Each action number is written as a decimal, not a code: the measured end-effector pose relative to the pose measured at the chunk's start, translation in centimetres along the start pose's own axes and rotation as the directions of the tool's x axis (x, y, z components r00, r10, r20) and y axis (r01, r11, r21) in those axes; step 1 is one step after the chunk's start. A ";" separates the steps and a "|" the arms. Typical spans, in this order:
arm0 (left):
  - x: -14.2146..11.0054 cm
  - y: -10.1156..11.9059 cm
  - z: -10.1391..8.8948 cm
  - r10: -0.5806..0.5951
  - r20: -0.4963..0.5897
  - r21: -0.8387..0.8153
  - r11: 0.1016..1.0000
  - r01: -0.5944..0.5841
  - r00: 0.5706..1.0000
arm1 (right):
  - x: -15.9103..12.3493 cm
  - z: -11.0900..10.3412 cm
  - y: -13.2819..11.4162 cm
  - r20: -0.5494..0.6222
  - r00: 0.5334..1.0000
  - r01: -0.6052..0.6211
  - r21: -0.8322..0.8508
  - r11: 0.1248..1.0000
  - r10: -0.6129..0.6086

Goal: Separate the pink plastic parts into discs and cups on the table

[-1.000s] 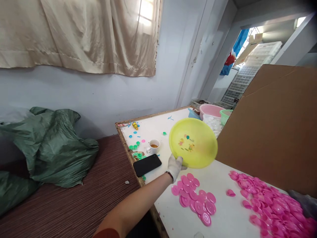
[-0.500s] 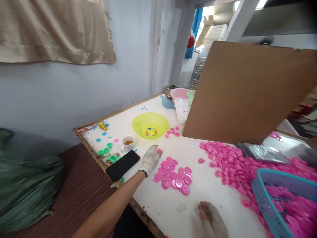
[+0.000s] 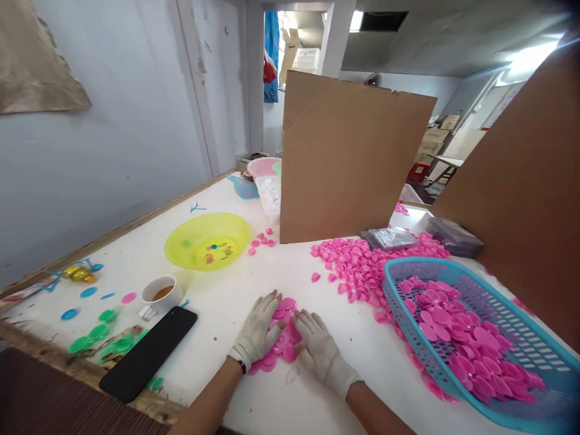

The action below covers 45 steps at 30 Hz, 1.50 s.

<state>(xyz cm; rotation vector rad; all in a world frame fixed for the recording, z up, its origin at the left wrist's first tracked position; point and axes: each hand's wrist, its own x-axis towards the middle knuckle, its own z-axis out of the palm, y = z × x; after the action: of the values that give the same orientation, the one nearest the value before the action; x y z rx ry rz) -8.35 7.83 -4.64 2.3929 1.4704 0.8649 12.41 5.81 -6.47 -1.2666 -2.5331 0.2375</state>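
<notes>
A heap of flat pink plastic discs (image 3: 284,338) lies on the white tabletop (image 3: 312,278) between my hands. My left hand (image 3: 257,329), in a pale glove with bare fingertips, rests against the heap's left side, fingers stretched out. From the right, my right hand (image 3: 322,350), gloved the same way, touches the heap with its fingers extended. Neither hand grips a disc; some discs are partly hidden under the fingers. Right of my hands stands a blue plastic basket (image 3: 419,329) holding many pink pieces (image 3: 487,362).
Small pink cup-shaped pieces (image 3: 353,266) spread before an upright cardboard sheet (image 3: 344,157). A yellow basin (image 3: 206,226), a white cup (image 3: 151,290) of brown liquid and a black phone (image 3: 149,353) stand left. Green discs (image 3: 97,332) lie near the table edge. Another cardboard sheet (image 3: 521,199) rises at right.
My view has turned right. Both hands have come together around the disc heap, the left from beside the phone, the right from the table's front. The spread discs are now gathered closer.
</notes>
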 end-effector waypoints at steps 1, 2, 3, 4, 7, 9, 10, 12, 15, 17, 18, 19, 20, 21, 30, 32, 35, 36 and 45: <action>0.0 -0.3 0.1 -0.051 -0.052 -0.027 0.998 0.050 0.997 | -0.2 -0.1 0.8 -0.047 0.998 0.046 0.003 0.999 -0.046; 0.0 -0.7 0.2 -0.115 -0.103 -0.054 0.993 0.109 0.988 | -0.3 -0.4 2.0 -0.110 0.993 0.046 -0.010 0.999 -0.047; 0.0 -1.1 0.3 -0.174 -0.144 -0.079 0.983 0.164 0.974 | 0.0 -1.1 3.4 -0.181 0.983 -0.004 -0.034 0.999 -0.003; 0.1 -1.5 0.4 -0.217 -0.166 -0.100 0.974 0.203 0.962 | 0.5 -2.0 5.0 -0.248 0.966 -0.087 -0.061 0.994 0.069; 0.2 -1.9 0.6 -0.245 -0.171 -0.120 0.967 0.227 0.954 | 3.0 -5.7 10.2 -0.350 0.852 -0.457 -0.134 0.879 0.389; 0.3 -1.7 0.6 -0.234 -0.164 -0.104 0.970 0.219 0.958 | 4.7 -7.7 13.2 -0.350 0.739 -0.655 -0.176 0.735 0.576; 0.4 -1.6 0.6 -0.232 -0.161 -0.093 0.971 0.219 0.959 | 5.2 -8.3 14.2 -0.327 0.718 -0.689 -0.208 0.695 0.614; 0.5 -1.5 0.5 -0.229 -0.151 -0.070 0.973 0.221 0.962 | 5.6 -8.5 15.3 -0.265 0.731 -0.683 -0.278 0.676 0.629; 0.6 -1.3 0.5 -0.220 -0.128 -0.056 0.975 0.214 0.967 | 4.8 -7.5 14.8 -0.190 0.805 -0.592 -0.312 0.743 0.562; 0.6 -1.2 0.6 -0.217 -0.126 -0.056 0.976 0.211 0.968 | 3.7 -6.6 13.6 -0.166 0.840 -0.542 -0.274 0.794 0.516; 0.6 -1.1 0.6 -0.215 -0.129 -0.057 0.976 0.209 0.968 | 3.0 -6.3 12.9 -0.162 0.853 -0.522 -0.250 0.816 0.496; 0.7 -1.1 0.6 -0.211 -0.134 -0.057 0.977 0.205 0.968 | 2.3 -6.0 12.2 -0.159 0.864 -0.503 -0.228 0.834 0.478; 0.8 -1.1 0.6 -0.207 -0.139 -0.057 0.978 0.201 0.968 | 1.5 -5.7 11.5 -0.158 0.873 -0.486 -0.208 0.849 0.461; 0.8 -1.0 0.5 -0.204 -0.141 -0.060 0.978 0.198 0.969 | 0.7 -5.5 10.8 -0.159 0.881 -0.471 -0.191 0.861 0.446; 2.1 2.6 0.0 -0.236 -0.030 -0.030 0.972 0.235 0.971 | -7.8 -3.8 6.9 -0.200 0.877 -0.453 -0.040 0.891 0.437; 2.2 5.1 1.3 -0.144 -0.014 -0.046 0.989 0.143 0.989 | -9.0 -3.9 6.6 -0.283 0.850 -0.465 -0.003 0.885 0.445; 2.7 9.1 3.9 -0.031 0.115 -0.083 0.996 0.041 0.993 | -10.0 -4.6 5.8 -0.435 0.778 -0.494 0.021 0.869 0.453; 3.0 10.2 4.6 -0.018 0.166 -0.071 0.997 0.030 0.986 | -10.2 -5.0 5.2 -0.461 0.771 -0.487 0.019 0.873 0.440; 4.6 11.3 5.4 -0.339 0.257 -0.389 0.821 0.418 0.905 | -9.1 -4.9 -3.3 -0.117 0.917 -0.359 0.182 0.916 0.382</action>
<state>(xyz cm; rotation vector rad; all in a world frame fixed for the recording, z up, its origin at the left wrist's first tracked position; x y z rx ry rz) 4.73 7.00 -2.10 1.7206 1.4305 0.7604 16.71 -3.38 -2.63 -1.6273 -2.0858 0.3991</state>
